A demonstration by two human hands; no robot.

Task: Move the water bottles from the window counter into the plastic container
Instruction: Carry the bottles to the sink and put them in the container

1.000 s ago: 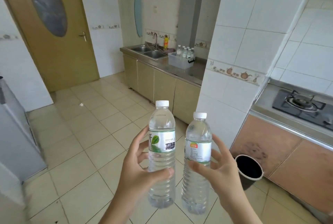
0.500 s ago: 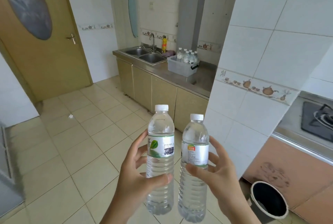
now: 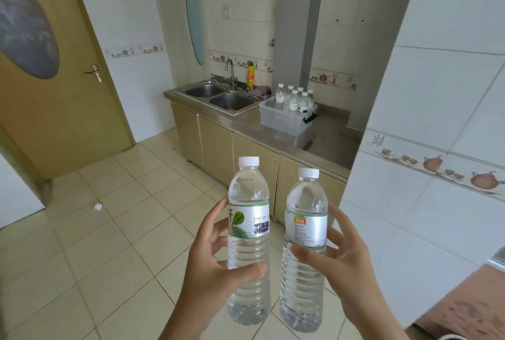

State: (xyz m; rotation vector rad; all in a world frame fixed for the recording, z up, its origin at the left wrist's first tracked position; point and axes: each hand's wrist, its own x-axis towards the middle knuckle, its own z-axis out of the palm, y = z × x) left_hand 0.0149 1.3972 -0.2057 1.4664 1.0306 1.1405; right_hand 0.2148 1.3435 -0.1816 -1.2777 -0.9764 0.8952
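A: What has changed?
B: The plastic container [image 3: 284,118] on the bench [image 3: 325,140] at one o'clock looks nearer now. My left hand [image 3: 218,266] grips one water bottle [image 3: 248,241], my right hand [image 3: 347,260] the other bottle [image 3: 304,252].

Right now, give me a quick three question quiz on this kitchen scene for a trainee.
1. True or false: the left hand and the right hand each hold one water bottle.
2. Where does the plastic container stand: A on the floor, B on the steel counter beside the sink, C on the stove?
3. Which held bottle carries a green leaf label?

Key: 1 true. 2 B. 3 the left-hand bottle; the right-hand bottle has an orange mark.
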